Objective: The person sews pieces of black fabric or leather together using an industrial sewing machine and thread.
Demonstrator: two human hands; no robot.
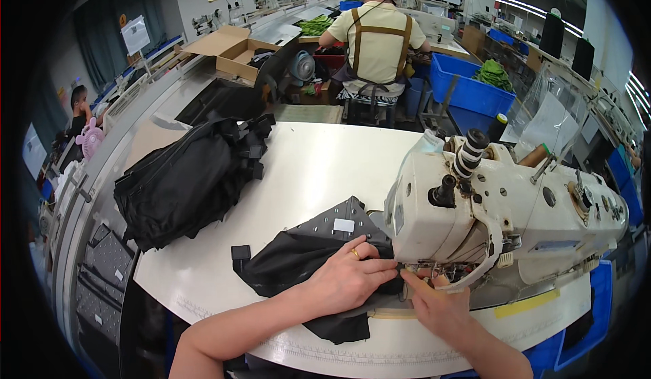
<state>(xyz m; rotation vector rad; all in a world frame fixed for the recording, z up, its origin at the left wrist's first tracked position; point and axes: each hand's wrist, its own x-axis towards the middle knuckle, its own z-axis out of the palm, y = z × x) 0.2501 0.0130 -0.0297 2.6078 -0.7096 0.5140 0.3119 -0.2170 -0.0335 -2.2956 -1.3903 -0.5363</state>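
black cloth (288, 260) lies on the white table (332, 162), a sewing machine (508, 209) at its three o'clock, a dark pile (193, 182) at ten. the left hand (344, 277) rests on the cloth; the right hand (439, 306), at the left's four o'clock, reaches beneath the machine. both have fingers stretched; whether they pinch cloth, i cannot tell.

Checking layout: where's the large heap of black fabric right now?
In the head view, the large heap of black fabric lies at left on the white tabletop, beyond the left hand and nearer than the open brown cardboard box.
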